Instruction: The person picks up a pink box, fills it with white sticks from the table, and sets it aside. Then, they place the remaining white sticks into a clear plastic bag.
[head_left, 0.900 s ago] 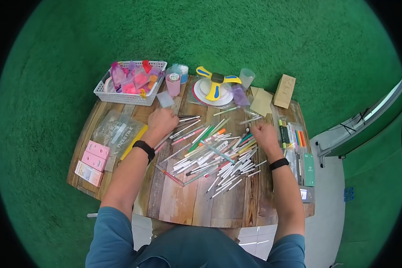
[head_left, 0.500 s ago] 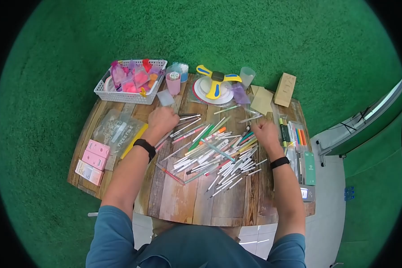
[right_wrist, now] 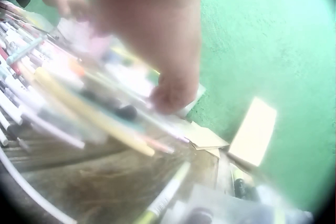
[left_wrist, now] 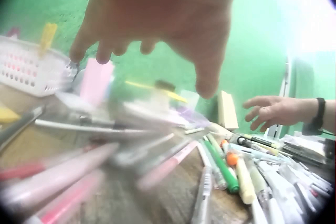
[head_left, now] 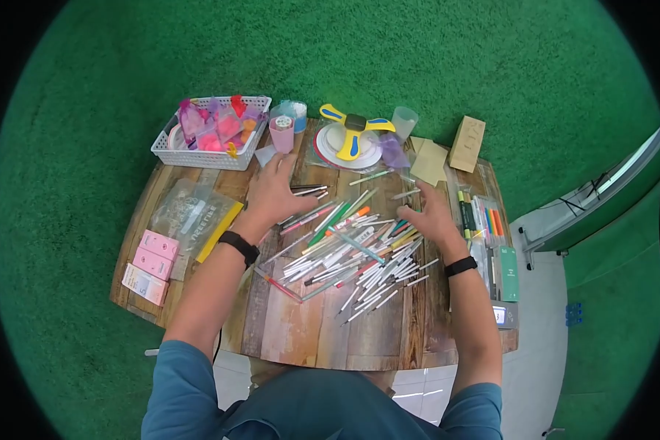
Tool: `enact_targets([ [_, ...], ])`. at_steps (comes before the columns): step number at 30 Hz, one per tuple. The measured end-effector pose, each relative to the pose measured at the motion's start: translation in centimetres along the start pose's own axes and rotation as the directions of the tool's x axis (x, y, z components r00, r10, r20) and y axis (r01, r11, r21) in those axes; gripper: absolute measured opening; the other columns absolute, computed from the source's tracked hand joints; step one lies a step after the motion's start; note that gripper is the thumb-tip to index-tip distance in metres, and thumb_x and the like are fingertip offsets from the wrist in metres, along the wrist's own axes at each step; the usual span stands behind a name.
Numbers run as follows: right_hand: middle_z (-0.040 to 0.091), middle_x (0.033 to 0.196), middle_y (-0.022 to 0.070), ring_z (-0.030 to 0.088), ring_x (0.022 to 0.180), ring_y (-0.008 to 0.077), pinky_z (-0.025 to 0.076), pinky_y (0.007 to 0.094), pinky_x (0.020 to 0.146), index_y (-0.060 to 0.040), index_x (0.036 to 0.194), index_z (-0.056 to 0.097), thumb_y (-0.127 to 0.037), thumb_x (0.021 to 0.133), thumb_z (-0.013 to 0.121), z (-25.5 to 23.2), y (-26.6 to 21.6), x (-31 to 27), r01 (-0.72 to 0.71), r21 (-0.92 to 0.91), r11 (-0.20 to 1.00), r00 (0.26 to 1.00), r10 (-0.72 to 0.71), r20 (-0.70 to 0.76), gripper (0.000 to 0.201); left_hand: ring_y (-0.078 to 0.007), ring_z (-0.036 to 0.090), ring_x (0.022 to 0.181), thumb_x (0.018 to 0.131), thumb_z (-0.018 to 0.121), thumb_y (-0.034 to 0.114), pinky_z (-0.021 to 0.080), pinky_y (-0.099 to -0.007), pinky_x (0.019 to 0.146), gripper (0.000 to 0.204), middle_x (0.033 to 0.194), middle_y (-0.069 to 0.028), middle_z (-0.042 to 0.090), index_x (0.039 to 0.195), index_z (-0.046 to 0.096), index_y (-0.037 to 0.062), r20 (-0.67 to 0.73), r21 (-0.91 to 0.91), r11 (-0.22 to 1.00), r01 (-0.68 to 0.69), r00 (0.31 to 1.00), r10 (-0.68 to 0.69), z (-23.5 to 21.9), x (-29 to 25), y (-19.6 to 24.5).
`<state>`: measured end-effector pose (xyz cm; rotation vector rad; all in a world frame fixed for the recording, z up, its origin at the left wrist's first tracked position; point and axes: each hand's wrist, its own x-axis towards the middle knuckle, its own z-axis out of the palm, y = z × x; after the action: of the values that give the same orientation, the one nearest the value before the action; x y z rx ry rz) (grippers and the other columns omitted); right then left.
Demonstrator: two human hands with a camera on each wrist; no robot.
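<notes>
A large heap of loose pens (head_left: 367,257), mostly white with some pink, green and orange ones, spreads over the middle of the wooden table. At its upper left my left hand (head_left: 273,192) hovers with fingers spread and thumb pointing inward, holding nothing. A thick green pen (left_wrist: 224,167) lies among the others below it in the left wrist view. Over the heap's upper right edge is my right hand (head_left: 431,214), its fingers extended and thumb apart, also holding nothing. Pens near that hand look blurred in the right wrist view.
Along the back stand a white basket (head_left: 191,157) of colourful pouches, a pink cup (head_left: 281,139), a yellow three-armed toy (head_left: 354,125) on round plates and a cardboard box (head_left: 467,144). A clear bag (head_left: 191,213) and pink boxes (head_left: 154,253) lie left; packed markers (head_left: 484,220) lie right.
Both hands, closed and low at the heap's edges before, have opened and spread their fingers. The left hand now reaches a little farther toward the back. The pens look much the same.
</notes>
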<state>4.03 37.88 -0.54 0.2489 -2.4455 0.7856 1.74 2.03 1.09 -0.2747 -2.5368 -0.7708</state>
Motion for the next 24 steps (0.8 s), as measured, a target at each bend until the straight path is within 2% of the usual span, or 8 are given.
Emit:
enact_targets([
  [3,0.074,0.102,0.0238,0.071,0.097,0.0359,0.055,0.0436,0.088,-0.0007,0.106,0.075,-0.029,0.083,0.074,0.4,-0.1,0.1,0.023,0.027,0.999,0.998,-0.022,-0.065,0.036,-0.037,0.064,0.12,0.074,0.08,0.043,0.051,-0.0438,0.101,0.064,0.125,-0.0227,0.068,0.119,0.069,-0.0018,-0.062,0.039,0.971,-0.236,0.969,0.238,-0.3,-0.5,1.5],
  [4,0.074,0.101,0.0222,0.072,0.096,0.0353,0.055,0.043,0.086,-0.0015,0.104,0.075,-0.027,0.084,0.073,-0.7,-1.3,0.6,-0.131,0.04,0.991,0.977,0.122,0.175,0.033,-0.0372,0.063,0.12,0.075,0.08,0.041,0.05,-0.0434,0.101,0.062,0.125,-0.0219,0.068,0.119,0.07,-0.0016,0.247,-0.1,0.977,-0.189,0.946,0.209,-0.9,-0.8,2.0],
  [5,0.075,0.1,0.0206,0.072,0.095,0.0347,0.055,0.0424,0.085,-0.0023,0.103,0.075,-0.025,0.085,0.072,-1.1,-2.0,0.9,-0.281,0.016,0.96,0.88,0.251,0.404,0.029,-0.0375,0.062,0.12,0.075,0.08,0.039,0.05,-0.043,0.101,0.06,0.124,-0.021,0.068,0.119,0.07,-0.0014,0.531,-0.217,0.971,-0.1,0.822,0.203,-1.4,-1.2,2.6],
  [6,0.075,0.1,0.0206,0.072,0.095,0.0347,0.055,0.0424,0.085,-0.0023,0.103,0.075,-0.025,0.085,0.072,-0.8,-1.9,0.9,-0.279,0.016,0.96,0.879,0.249,0.406,0.029,-0.0375,0.06,0.121,0.077,0.079,0.032,0.049,-0.0435,0.101,0.053,0.123,-0.02,0.067,0.118,0.07,-0.0016,0.633,-0.225,0.969,-0.103,0.741,0.226,-1.8,-1.8,3.5],
  [8,0.075,0.089,0.016,0.073,0.085,0.0269,0.056,0.0369,0.08,0.0038,0.1,0.073,-0.019,0.086,0.071,0.2,-1.6,0.7,-0.284,0.047,0.958,0.855,0.23,0.465,0.027,-0.0378,0.061,0.118,0.077,0.079,0.029,0.049,-0.0446,0.1,0.05,0.12,-0.0197,0.067,0.117,0.07,-0.0008,0.58,-0.275,0.944,-0.18,0.752,0.313,-1.3,-4.1,3.7],
  [12,0.075,0.088,0.015,0.073,0.082,0.0265,0.055,0.0373,0.077,0.0023,0.098,0.074,-0.017,0.086,0.07,2.0,-1.5,0.4,-0.268,0.069,0.961,0.878,0.214,0.428,0.022,-0.0375,0.062,0.112,0.08,0.077,0.023,0.048,-0.0468,0.099,0.043,0.117,-0.0184,0.067,0.116,0.069,0.0014,0.546,-0.337,0.894,-0.296,0.712,0.442,-3.0,-7.3,5.5],
  [20,0.069,0.11,0.0226,0.064,0.108,0.0425,0.052,0.046,0.093,-0.0002,0.107,0.071,-0.005,0.087,0.061,6.6,1.0,4.1,0.053,-0.048,0.997,0.921,-0.03,0.389,0.023,-0.0376,0.061,0.112,0.082,0.075,0.022,0.049,-0.0479,0.098,0.045,0.12,-0.0178,0.065,0.122,0.066,0.0031,0.648,-0.417,0.889,-0.189,0.624,0.437,-5.8,-11.8,5.1],
  [24,0.07,0.114,0.02,0.066,0.107,0.04,0.053,0.0483,0.093,-0.0039,0.108,0.072,-0.002,0.087,0.058,9.8,2.5,5.8,0.117,-0.113,0.987,0.935,-0.071,0.346,0.026,-0.0374,0.061,0.116,0.084,0.074,0.023,0.05,-0.0478,0.099,0.047,0.124,-0.0183,0.064,0.125,0.065,0.0042,0.665,-0.368,0.909,-0.194,0.629,0.403,-6.4,-12.5,5.2],
])
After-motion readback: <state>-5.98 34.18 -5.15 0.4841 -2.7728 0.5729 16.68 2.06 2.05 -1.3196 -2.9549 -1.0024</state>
